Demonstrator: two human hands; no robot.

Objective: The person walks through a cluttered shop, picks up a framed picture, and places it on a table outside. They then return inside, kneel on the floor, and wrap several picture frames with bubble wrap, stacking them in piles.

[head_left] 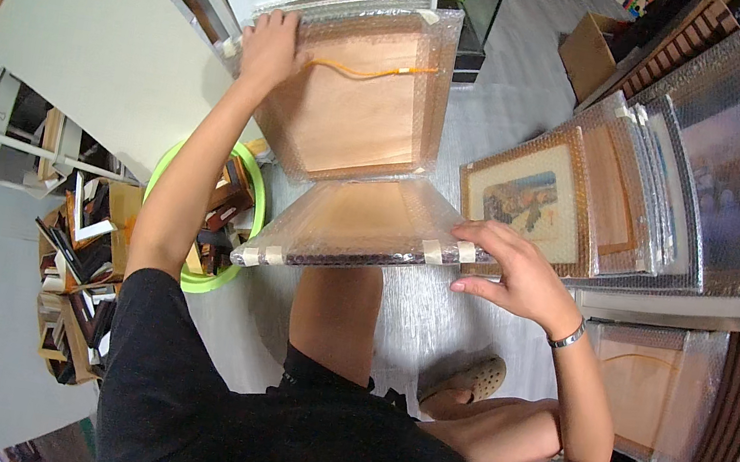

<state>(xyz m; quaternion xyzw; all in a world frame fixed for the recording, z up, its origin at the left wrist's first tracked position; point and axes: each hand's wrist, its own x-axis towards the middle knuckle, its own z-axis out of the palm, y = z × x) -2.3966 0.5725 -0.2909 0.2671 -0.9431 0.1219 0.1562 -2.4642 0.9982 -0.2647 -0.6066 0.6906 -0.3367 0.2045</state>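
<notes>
A bubble-wrapped picture frame (363,98) stands with its brown backing toward me, an orange cord across it. My left hand (270,53) has its fingers curled over this frame's upper left corner. Nearer to me, a second bubble-wrapped frame (371,222) tilts toward my legs, with strips of pale tape along its near edge. At the right end of that edge, my right hand (515,273) grips the corner, fingers on top and thumb below. Behind the upright frame, more wrapped frames (345,2) are stacked; their lower parts are hidden.
Several wrapped pictures (532,199) lean in a row at the right. A large white board (91,28) stands at the left. Below it are a lime-green round bin (259,203) and a box of frame offcuts (92,282). A cardboard box (590,57) sits farther back.
</notes>
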